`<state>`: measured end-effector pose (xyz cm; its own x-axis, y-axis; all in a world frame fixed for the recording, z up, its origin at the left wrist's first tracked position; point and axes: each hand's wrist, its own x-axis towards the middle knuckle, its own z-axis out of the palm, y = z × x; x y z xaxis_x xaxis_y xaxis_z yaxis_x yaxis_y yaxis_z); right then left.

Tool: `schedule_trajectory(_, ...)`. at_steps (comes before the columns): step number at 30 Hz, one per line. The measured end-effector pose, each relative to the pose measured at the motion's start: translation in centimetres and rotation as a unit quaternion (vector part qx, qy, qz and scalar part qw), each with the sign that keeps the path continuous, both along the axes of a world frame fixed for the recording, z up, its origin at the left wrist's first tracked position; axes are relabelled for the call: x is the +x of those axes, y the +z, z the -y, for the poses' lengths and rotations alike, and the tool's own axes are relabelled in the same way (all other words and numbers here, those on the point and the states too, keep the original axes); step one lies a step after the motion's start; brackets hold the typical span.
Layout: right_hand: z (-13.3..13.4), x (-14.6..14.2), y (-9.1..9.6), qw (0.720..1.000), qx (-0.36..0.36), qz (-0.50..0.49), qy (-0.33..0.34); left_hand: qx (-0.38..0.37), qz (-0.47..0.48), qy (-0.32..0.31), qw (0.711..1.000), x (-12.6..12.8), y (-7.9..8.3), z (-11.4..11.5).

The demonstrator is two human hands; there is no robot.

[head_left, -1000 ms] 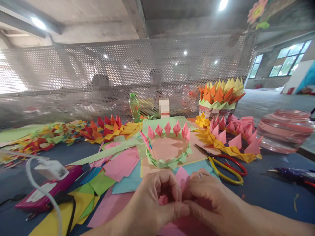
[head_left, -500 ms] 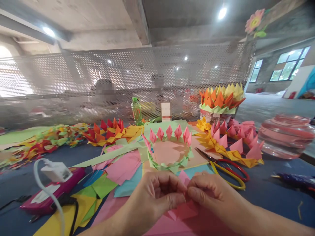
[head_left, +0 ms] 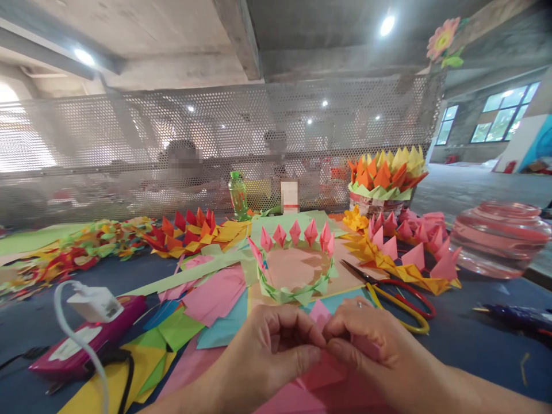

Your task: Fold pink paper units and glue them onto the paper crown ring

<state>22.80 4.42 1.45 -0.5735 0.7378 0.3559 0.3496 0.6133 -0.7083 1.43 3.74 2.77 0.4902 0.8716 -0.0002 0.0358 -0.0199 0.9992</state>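
My left hand [head_left: 276, 345] and my right hand [head_left: 371, 339] meet low in the middle, thumbs and fingers pinched together at the tips. Between them is a piece of pink paper [head_left: 319, 313], its pointed tip rising above the fingers; its lower part is mostly hidden by the hands. Just beyond stands a ring of folded green paper [head_left: 297, 296] with pink paper points [head_left: 310, 233] along its far side. Flat pink paper [head_left: 284, 399] lies beneath my hands.
Red-and-yellow scissors [head_left: 394, 296] lie right of the ring. Farther right are a hot glue gun [head_left: 513, 319] and a clear jar [head_left: 500, 241]. Pink paper sheets [head_left: 215, 293] and a purple power strip [head_left: 86, 345] with a white charger lie left. A green bottle [head_left: 238, 195] stands behind.
My hands remain pinched together, with only a small shift of the fingers. The whole view has drifted slightly; the things on the table have not moved.
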Motion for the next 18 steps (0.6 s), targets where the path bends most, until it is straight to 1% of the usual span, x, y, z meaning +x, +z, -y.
schedule_trajectory(9, 0.32, -0.15, -0.17, 0.998, 0.061, 0.012, 0.012, 0.067, -0.09, 0.026, 0.993, 0.15, 0.33, 0.22)
schedule_trajectory(14, 0.73, -0.07, -0.33, 0.996, 0.088, 0.023, 0.003, 0.056, -0.096, 0.041, 0.993, 0.22, 0.42, 0.44)
schedule_trajectory(18, 0.69, -0.06, -0.34, 0.997, 0.076, 0.023, 0.006, 0.035, -0.093, 0.042, 0.994, 0.25, 0.45, 0.54)
